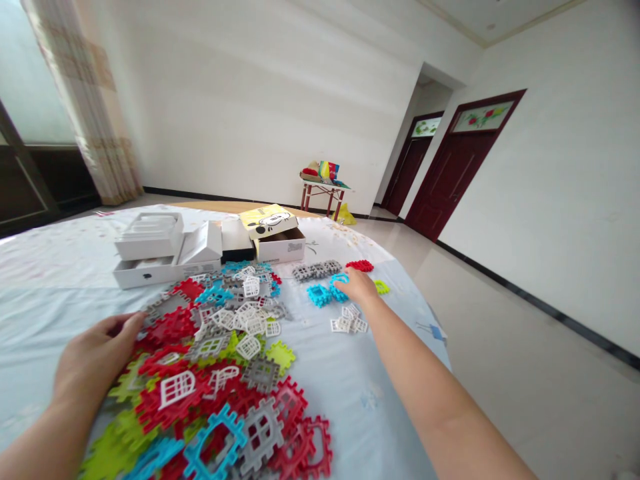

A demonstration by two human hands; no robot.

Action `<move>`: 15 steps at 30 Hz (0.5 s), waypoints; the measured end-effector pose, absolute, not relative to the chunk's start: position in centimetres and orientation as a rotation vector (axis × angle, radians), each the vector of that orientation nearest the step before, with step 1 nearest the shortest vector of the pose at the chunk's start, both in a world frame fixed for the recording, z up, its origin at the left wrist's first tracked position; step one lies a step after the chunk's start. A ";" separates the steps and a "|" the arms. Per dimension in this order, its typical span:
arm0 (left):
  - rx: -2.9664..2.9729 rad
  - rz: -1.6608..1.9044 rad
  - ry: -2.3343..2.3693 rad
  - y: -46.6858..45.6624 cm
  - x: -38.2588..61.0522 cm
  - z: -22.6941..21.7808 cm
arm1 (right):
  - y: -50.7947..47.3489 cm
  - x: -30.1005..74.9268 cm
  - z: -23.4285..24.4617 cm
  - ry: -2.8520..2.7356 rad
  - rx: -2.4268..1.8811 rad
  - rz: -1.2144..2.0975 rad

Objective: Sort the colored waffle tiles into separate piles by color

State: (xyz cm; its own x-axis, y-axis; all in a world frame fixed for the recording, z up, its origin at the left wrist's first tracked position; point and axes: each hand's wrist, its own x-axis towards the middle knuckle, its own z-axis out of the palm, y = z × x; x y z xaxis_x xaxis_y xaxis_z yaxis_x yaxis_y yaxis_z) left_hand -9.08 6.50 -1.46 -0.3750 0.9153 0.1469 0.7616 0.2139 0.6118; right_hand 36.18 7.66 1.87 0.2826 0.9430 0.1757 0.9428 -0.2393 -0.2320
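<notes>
Over the right part of the table, my right hand (362,285) is closed, its fingertips on a blue interlocking tile (338,288) in a small blue group. My left hand (100,350) rests at the left edge of a big heap, with thumb and fingers pressed together; what lies between them is hidden. Closest to its fingertips are a grey tile frame (170,305) and red notched tiles (173,325). The heap mixes red, lime, blue and grey tiles with white window lattices (177,389).
Sorted groups on the right are grey tiles (317,270), red tiles (360,265), a lime tile (382,287) and white lattices (349,320). Behind the heap stand white boxes (150,237) and a box with a yellow lid (269,221). A pale blue cloth (390,373) covers the round table.
</notes>
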 end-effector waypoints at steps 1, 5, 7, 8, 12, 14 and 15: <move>1.580 0.894 2.243 6.5 -9.0 -1.4 | 7.8 36.1 1.7 -1.732 -2.292 0.005; 1.550 0.824 2.279 6.5 -8.9 -1.1 | 8.0 35.8 1.0 -1.745 -2.344 0.029; 1.542 0.796 2.299 6.5 -8.8 -1.0 | 8.2 35.9 0.7 -1.750 -2.342 0.058; 1.539 0.787 2.305 6.6 -8.8 -0.9 | 8.2 36.0 0.6 -1.752 -2.337 0.068; 1.541 0.769 2.323 6.6 -8.8 -0.9 | 8.4 36.5 0.2 -1.737 -2.304 0.040; 1.539 0.774 2.317 6.6 -8.8 -0.9 | 8.4 36.8 -0.1 -1.738 -2.278 0.026; 1.538 0.781 2.317 6.6 -8.9 -1.0 | 8.4 37.0 -0.2 -1.744 -2.266 0.029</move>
